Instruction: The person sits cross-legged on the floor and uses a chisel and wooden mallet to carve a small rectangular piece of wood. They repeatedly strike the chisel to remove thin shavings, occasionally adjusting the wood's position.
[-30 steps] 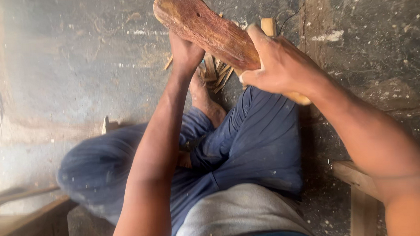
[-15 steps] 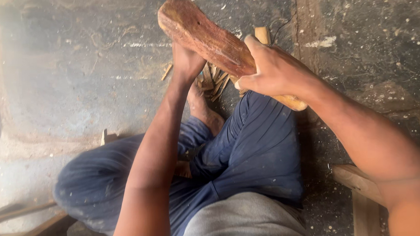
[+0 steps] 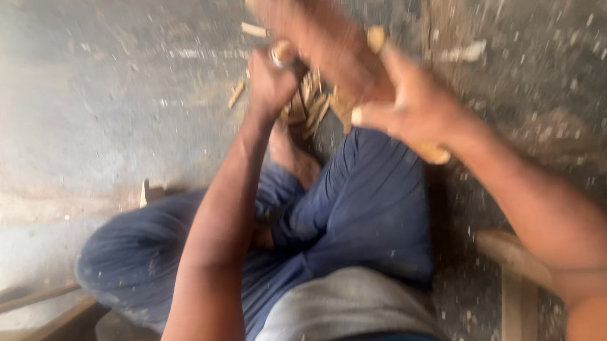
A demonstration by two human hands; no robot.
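I see a reddish-brown wood block [image 3: 319,39], rough-grained and elongated, motion-blurred, held tilted above the knees. Right hand [image 3: 416,109] has its fingers clamped on the block's lower end. Left hand [image 3: 270,81] is fisted at the block's underside; I can't tell what it grips. Pale wood chips [image 3: 311,106] lie heaped on the dusty grey concrete floor [image 3: 112,96] just below. Blue trousers [image 3: 358,209] fill the middle. A pale wooden piece [image 3: 515,257] sits at right, partly hidden by the right forearm.
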